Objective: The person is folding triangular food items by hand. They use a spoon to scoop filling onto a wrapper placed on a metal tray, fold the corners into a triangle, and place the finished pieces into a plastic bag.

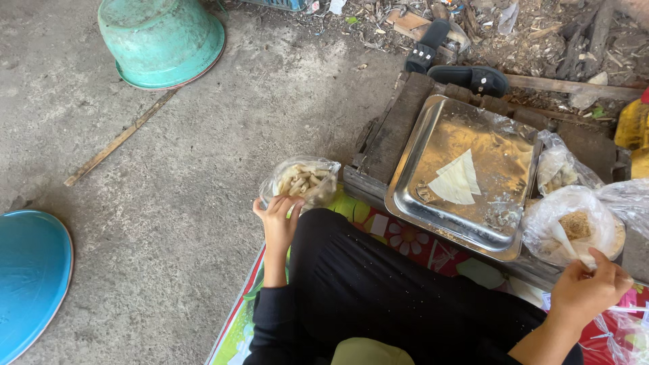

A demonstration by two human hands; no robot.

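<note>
Green tub (161, 42) upside down on concrete, top left. Blue basin (30, 280) at left edge. Thin stick (120, 138) lies between them. Steel tray (466, 176) on wooden crate (395, 132), wrapper sheets (458, 180) in it. Black sandals (454, 64) beyond crate. Floral mat (405, 236) under legs. Yellow container (634, 128) far right.

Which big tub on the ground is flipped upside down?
The green tub at the top, its bottom facing up. The blue tub at the left edge is cut off, so its pose is unclear.

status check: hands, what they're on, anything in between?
Left hand on bag of rolls. Right hand gripping spoon in filling bowl. Steel tray between.
</note>
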